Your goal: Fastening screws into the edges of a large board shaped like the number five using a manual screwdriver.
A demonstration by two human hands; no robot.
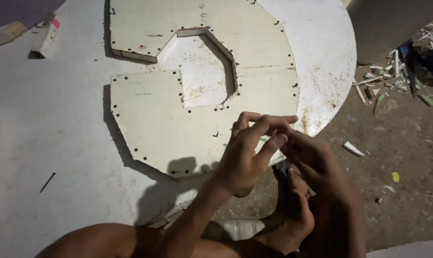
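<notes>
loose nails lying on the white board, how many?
1 clearly: a dark nail lying loose at the left, apart from the cream panel. Small dark bits at the panel's top edge may be others; more may be hidden under the hands.

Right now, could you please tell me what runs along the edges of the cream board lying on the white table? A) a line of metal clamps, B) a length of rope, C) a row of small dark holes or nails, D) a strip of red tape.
C: small dark dots, either holes or nail heads, line the rim and the inner cut-out of the cream board.
</notes>
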